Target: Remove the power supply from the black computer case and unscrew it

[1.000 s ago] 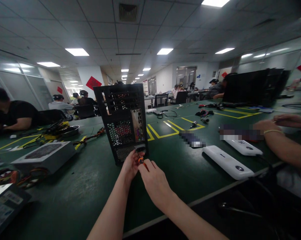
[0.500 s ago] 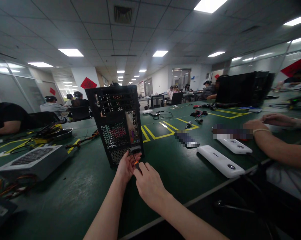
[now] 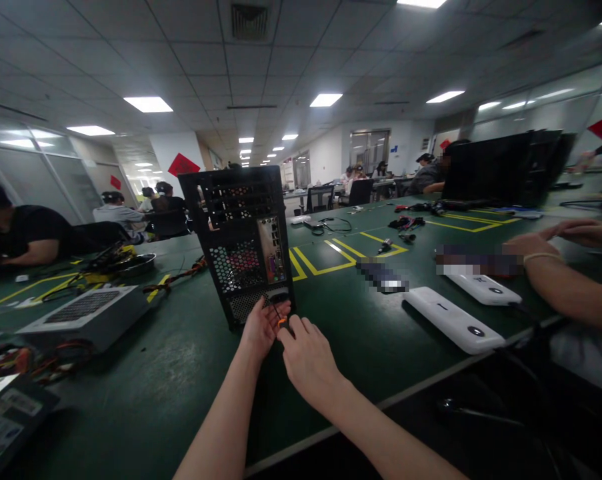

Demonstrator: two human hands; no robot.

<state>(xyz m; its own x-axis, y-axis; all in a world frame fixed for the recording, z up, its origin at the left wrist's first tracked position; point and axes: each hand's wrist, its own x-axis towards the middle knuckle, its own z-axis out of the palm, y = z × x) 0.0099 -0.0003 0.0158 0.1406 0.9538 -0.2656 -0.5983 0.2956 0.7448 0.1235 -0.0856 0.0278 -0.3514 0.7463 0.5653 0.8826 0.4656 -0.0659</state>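
Note:
A black computer tower case point(image 3: 218, 243) stands upright on the green table, its rear side with perforated panels and ports facing me. My right hand point(image 3: 308, 353) is closed around the handle of a screwdriver point(image 3: 281, 323) with an orange band. The thin shaft points up and left, toward the lower rear of the case. At that bottom edge my left hand point(image 3: 261, 328) is palm up, thumb and fingers apart on either side of the shaft. Whether its fingers touch the shaft or the case is unclear, and the screwdriver's tip is too small to make out.
Left of the case lie a grey power supply point(image 3: 88, 317), bundled cables point(image 3: 178, 273) and another metal box point(image 3: 13, 420). White power banks point(image 3: 453, 320) and a blurred phone point(image 3: 383, 275) lie to the right. A co-worker's arm point(image 3: 565, 280) rests at the right edge; a monitor point(image 3: 491, 167) stands behind.
The whole view has shifted, so everything sits slightly further right. Both hands keep their place at the bottom of the case, the screwdriver still in the right one.

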